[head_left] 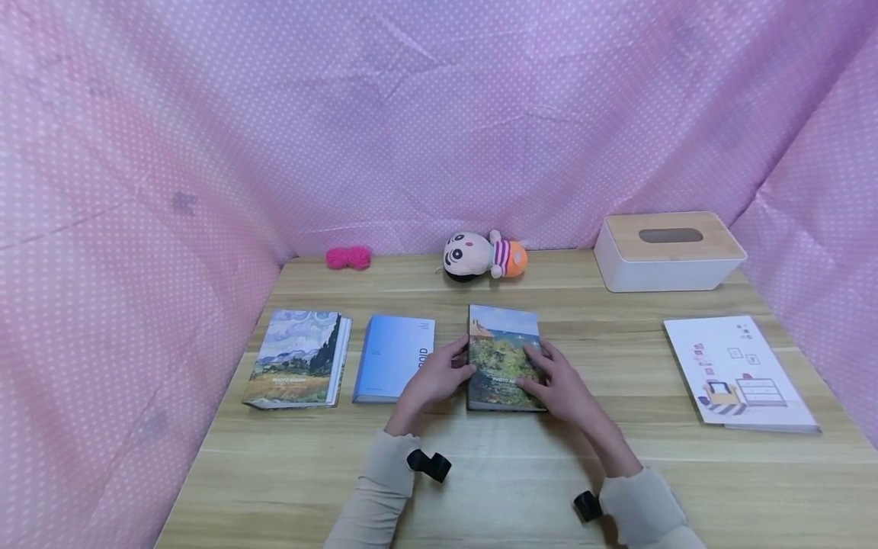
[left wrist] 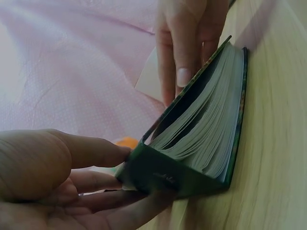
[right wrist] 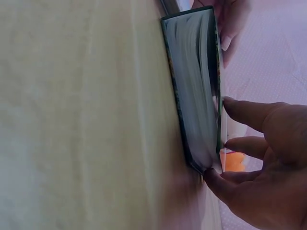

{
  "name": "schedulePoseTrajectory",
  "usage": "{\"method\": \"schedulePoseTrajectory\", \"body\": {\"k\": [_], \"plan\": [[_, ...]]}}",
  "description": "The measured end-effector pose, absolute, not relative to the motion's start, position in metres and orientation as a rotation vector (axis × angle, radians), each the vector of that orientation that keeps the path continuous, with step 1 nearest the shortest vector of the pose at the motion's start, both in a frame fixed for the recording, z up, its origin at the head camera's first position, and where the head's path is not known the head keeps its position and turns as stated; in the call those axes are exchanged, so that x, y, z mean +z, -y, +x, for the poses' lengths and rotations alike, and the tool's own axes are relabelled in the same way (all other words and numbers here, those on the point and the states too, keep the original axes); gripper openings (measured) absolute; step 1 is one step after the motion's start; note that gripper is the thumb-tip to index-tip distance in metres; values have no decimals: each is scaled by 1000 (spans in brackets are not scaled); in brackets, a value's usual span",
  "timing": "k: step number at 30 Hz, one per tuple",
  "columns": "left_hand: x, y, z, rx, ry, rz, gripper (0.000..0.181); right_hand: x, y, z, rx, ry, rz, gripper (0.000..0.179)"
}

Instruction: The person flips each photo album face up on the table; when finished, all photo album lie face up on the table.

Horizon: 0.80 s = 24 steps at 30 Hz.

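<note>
A thick photo album (head_left: pixel 504 358) with a painted garden cover lies on the table between both hands. My left hand (head_left: pixel 439 375) holds it along the dark green spine (left wrist: pixel 165 172), thumb near the cover's edge and fingers against the spine. At the opposite side my right hand (head_left: pixel 559 385) grips the album, thumb and a finger on the cover, other fingers at the open page edge. White pages (right wrist: pixel 192 86) show between the covers, and the front cover stands slightly apart from them.
Left of the album lie a blue book (head_left: pixel 394 358) and another painted photo album (head_left: pixel 295 358). A white illustrated book (head_left: pixel 741 374) lies at right. Along the back are a pink bow (head_left: pixel 347 258), a plush doll (head_left: pixel 483 255) and a wood-topped tissue box (head_left: pixel 668 252), before pink dotted cloth (head_left: pixel 439 130).
</note>
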<state>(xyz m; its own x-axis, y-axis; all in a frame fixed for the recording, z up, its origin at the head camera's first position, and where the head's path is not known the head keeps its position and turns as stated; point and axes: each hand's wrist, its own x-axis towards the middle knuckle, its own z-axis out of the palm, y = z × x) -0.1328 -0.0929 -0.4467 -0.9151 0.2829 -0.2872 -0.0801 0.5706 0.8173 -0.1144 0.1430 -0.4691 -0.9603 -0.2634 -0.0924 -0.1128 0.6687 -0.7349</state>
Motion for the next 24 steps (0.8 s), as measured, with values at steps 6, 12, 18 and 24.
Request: {"method": "schedulePoseTrajectory", "body": {"k": [6, 12, 18, 24], "plan": [[-448, 97, -133, 1373, -2345, 166, 61, -472, -140, -110, -1181, -2706, -355, 68], [-448, 100, -133, 1423, -2314, 130, 61, -475, -137, -108, -1172, -2719, -377, 69], [-449, 100, -133, 1458, -2292, 125, 60, -475, -136, -107, -1184, -2722, -392, 68], [-449, 101, -133, 1446, -2300, 107, 60, -474, -135, -106, -1190, -2711, -374, 68]]}}
